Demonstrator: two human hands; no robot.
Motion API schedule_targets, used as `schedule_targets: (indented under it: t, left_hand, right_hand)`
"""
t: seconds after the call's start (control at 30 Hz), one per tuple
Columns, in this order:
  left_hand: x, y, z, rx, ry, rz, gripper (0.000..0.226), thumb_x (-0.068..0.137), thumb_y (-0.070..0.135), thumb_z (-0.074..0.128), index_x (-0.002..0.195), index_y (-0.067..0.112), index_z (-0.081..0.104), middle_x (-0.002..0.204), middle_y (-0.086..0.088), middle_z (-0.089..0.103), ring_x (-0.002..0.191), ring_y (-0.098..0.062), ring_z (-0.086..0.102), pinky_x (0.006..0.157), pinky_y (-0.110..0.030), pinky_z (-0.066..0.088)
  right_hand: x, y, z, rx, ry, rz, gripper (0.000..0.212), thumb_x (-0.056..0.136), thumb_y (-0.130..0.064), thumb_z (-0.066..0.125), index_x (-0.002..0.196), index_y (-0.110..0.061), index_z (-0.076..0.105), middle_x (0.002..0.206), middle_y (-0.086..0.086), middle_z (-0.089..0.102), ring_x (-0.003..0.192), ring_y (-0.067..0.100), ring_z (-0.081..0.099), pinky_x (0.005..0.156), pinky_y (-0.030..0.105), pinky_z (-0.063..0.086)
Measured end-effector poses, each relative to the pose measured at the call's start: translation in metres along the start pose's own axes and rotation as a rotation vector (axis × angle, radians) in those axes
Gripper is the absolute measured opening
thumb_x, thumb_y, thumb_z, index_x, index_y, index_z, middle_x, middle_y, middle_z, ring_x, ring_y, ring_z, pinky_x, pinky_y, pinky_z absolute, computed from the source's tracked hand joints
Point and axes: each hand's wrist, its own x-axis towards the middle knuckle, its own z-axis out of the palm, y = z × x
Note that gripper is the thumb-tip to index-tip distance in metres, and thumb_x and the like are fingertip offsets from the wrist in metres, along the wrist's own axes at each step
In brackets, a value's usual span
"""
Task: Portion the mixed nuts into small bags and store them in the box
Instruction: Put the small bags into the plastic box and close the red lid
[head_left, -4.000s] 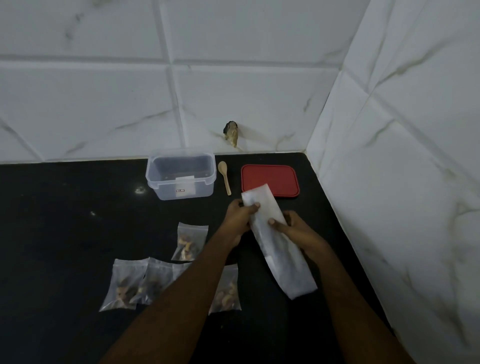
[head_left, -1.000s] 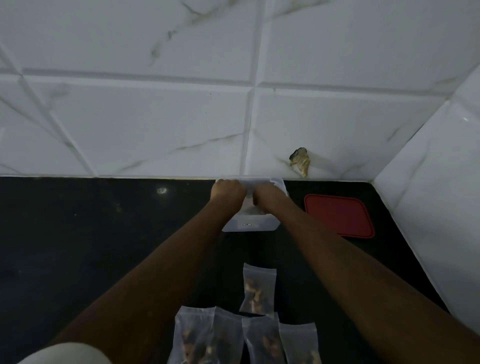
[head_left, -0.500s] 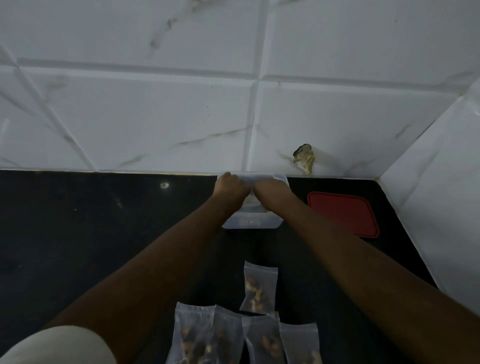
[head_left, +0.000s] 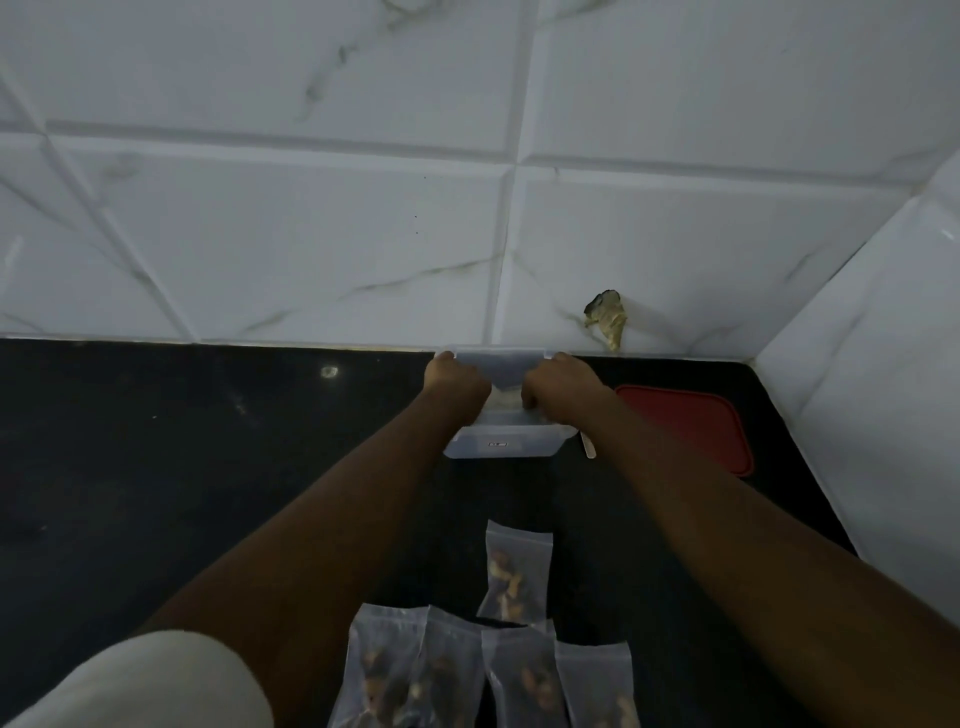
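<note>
Nearest you, a pale sleeve covers your left upper arm at the bottom edge. Beside it, four small clear plastic bags of mixed nuts lie in an overlapping row on the black polished desk, partly cut off by the frame. A fifth small clear bag of nuts lies just beyond the row, between your forearms.

Both bare arms reach forward to the clear rectangular plastic box, which stands open against the back edge of the desk. Your left hand and right hand sit knuckles-up over its opening. Each grip is narrow, with fingers curled down onto an end of the pale crumpled packet that shows between them inside the box. The fingertips themselves are mostly hidden.

Just right of the box, the tip of a light wooden spoon handle peeks out beside your right wrist. Further right, the flat red rectangular lid lies on the desk.

Behind everything rises the white marble-veined tiled wall, with a small brownish-green lump stuck low on it.
</note>
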Motion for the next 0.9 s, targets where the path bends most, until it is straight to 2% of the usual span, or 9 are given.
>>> schedule_targets:
  t: [0.07, 0.17, 0.3, 0.37, 0.47, 0.53, 0.7, 0.8, 0.9]
  left_hand:
    - [-0.003, 0.002, -0.006, -0.105, 0.02, 0.026, 0.026, 0.096, 0.018, 0.058, 0.121, 0.01, 0.06, 0.125, -0.009, 0.061, 0.115, -0.024, 0.058, 0.098, -0.034, 0.044]
    - [-0.01, 0.003, -0.009, -0.244, 0.116, 0.037, 0.023, 0.095, 0.015, 0.059, 0.117, 0.011, 0.063, 0.116, -0.009, 0.063, 0.103, -0.024, 0.063, 0.087, -0.033, 0.048]
    - [-0.026, 0.003, 0.005, -0.52, 0.303, -0.018, 0.02, 0.093, 0.018, 0.059, 0.11, 0.022, 0.07, 0.109, -0.003, 0.07, 0.101, -0.022, 0.063, 0.093, -0.036, 0.05]
    - [-0.04, 0.008, 0.013, -0.699, 0.454, -0.077, 0.02, 0.092, 0.016, 0.06, 0.106, 0.02, 0.073, 0.104, -0.002, 0.073, 0.097, -0.022, 0.066, 0.091, -0.037, 0.052]
    - [-0.066, 0.021, 0.022, -0.828, 0.656, -0.127, 0.019, 0.09, 0.015, 0.063, 0.105, 0.016, 0.074, 0.103, -0.004, 0.073, 0.096, -0.022, 0.064, 0.087, -0.036, 0.051]
    - [-0.084, 0.029, 0.026, -0.888, 0.704, -0.155, 0.02, 0.089, 0.017, 0.066, 0.109, 0.016, 0.072, 0.108, -0.004, 0.07, 0.103, -0.022, 0.059, 0.091, -0.037, 0.049]
    - [-0.127, 0.052, 0.043, -1.086, 0.696, -0.186, 0.022, 0.09, 0.021, 0.068, 0.111, 0.019, 0.068, 0.111, 0.0, 0.066, 0.107, -0.015, 0.055, 0.094, -0.036, 0.049]
    - [-0.144, 0.066, 0.058, -1.102, 0.585, -0.204, 0.024, 0.09, 0.025, 0.067, 0.114, 0.02, 0.067, 0.111, 0.001, 0.065, 0.103, -0.013, 0.058, 0.091, -0.03, 0.049]
    - [-0.149, 0.075, 0.072, -1.094, 0.323, -0.281, 0.037, 0.09, 0.036, 0.065, 0.122, 0.019, 0.061, 0.116, 0.0, 0.062, 0.105, -0.015, 0.059, 0.091, -0.034, 0.05]
  right_hand:
    - [-0.003, 0.001, -0.003, 0.067, 0.038, -0.014, 0.034, 0.094, -0.012, 0.06, 0.126, -0.024, 0.066, 0.124, 0.008, 0.062, 0.118, 0.028, 0.052, 0.093, 0.033, 0.044]
    - [-0.008, 0.003, -0.005, 0.148, 0.208, -0.008, 0.033, 0.093, -0.01, 0.062, 0.123, -0.023, 0.068, 0.117, 0.012, 0.064, 0.115, 0.028, 0.053, 0.091, 0.034, 0.045]
    - [-0.019, 0.005, 0.003, 0.352, 0.399, 0.02, 0.032, 0.085, -0.002, 0.062, 0.112, -0.017, 0.074, 0.105, 0.009, 0.073, 0.101, 0.028, 0.064, 0.087, 0.038, 0.053]
    - [-0.028, 0.001, 0.01, 0.428, 0.573, 0.008, 0.029, 0.082, 0.003, 0.063, 0.104, -0.011, 0.076, 0.1, 0.01, 0.075, 0.093, 0.031, 0.066, 0.083, 0.04, 0.053]
    - [-0.051, -0.015, 0.017, 0.585, 0.86, 0.051, 0.022, 0.079, 0.006, 0.064, 0.094, -0.005, 0.075, 0.092, 0.009, 0.073, 0.086, 0.027, 0.063, 0.077, 0.034, 0.049]
    - [-0.07, -0.028, 0.023, 0.714, 0.992, 0.152, 0.018, 0.082, 0.003, 0.062, 0.093, -0.006, 0.073, 0.091, 0.008, 0.07, 0.088, 0.022, 0.059, 0.077, 0.03, 0.046]
    - [-0.119, -0.064, 0.041, 0.915, 1.045, 0.265, 0.018, 0.084, 0.003, 0.064, 0.096, -0.01, 0.07, 0.095, 0.004, 0.065, 0.091, 0.015, 0.054, 0.077, 0.008, 0.036]
    - [-0.141, -0.078, 0.058, 0.965, 0.961, 0.288, 0.018, 0.085, 0.002, 0.066, 0.096, -0.011, 0.069, 0.095, 0.001, 0.065, 0.092, 0.015, 0.056, 0.078, 0.013, 0.04]
    - [-0.155, -0.086, 0.077, 0.997, 0.832, 0.321, 0.017, 0.085, -0.001, 0.066, 0.097, -0.014, 0.07, 0.096, -0.006, 0.062, 0.095, 0.014, 0.056, 0.082, 0.024, 0.046]
